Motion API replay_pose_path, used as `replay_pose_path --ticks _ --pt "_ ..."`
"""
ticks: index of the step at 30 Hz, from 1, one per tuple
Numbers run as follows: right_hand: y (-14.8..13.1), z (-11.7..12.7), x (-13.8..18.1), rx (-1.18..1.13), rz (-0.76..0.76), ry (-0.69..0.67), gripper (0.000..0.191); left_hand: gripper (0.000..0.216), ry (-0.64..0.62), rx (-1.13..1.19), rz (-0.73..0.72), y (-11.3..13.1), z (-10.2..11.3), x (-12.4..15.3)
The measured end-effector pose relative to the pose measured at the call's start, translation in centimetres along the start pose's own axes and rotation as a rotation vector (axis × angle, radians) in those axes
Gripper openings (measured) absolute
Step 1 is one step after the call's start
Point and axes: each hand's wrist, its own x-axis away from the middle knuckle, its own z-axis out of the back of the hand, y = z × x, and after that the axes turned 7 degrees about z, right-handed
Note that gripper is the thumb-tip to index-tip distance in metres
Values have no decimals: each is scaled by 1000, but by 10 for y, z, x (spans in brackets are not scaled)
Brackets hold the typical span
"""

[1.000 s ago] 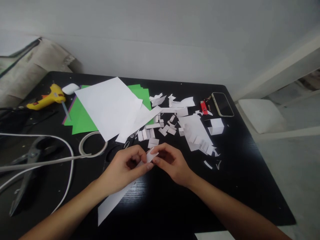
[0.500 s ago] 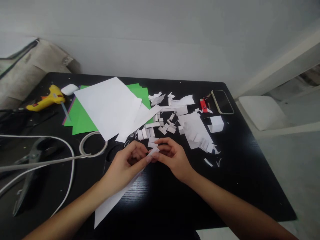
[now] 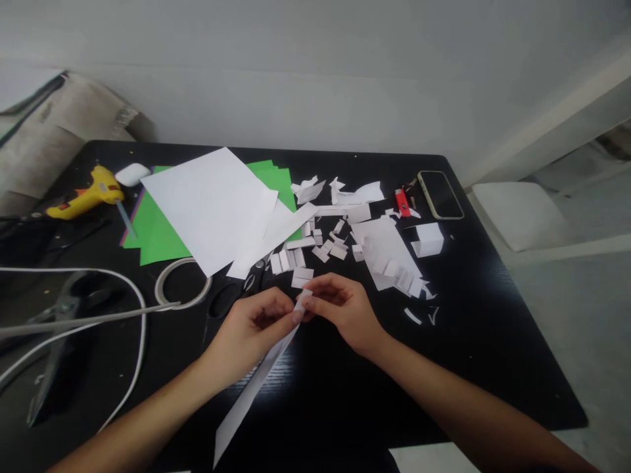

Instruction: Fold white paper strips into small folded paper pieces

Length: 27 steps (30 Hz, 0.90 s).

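Between thumb and fingers my left hand [image 3: 259,325] pinches a long white paper strip [image 3: 256,387] close to its far end. My right hand [image 3: 345,309] grips the tip of the same strip, its thumb touching the paper. The strip's other end slants down toward the table's front. Just beyond my fingertips lies a small folded piece of paper [image 3: 302,276]. Black-handled scissors [image 3: 225,301] rest beside my left hand, partly hidden by it. Several small folded paper pieces [image 3: 338,248] are scattered past both hands.
White sheets [image 3: 211,203] overlap green sheets [image 3: 160,230]. At the left are a yellow glue gun [image 3: 101,190], a roll of tape [image 3: 158,289], pliers-like tool [image 3: 56,348] and white cable [image 3: 140,355]. A red lighter [image 3: 402,203] and phone [image 3: 440,195] sit at the right.
The paper strip has turned steeper, its lower end swinging to the right. Both hands remain on it, and the fingers have shifted slightly at its tip.
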Motion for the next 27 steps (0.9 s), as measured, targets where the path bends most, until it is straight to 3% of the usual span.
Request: replay_pose_path --ticks 6,17,27 --pt "-1 -1 0 -9 31 -30 24 12 79 49 -48 -1 -5 2" --pt "0 -2 0 -6 20 27 26 13 170 4 -58 -2 -9 2" --pt "2 -2 0 20 37 15 25 21 115 -12 17 4 -7 0"
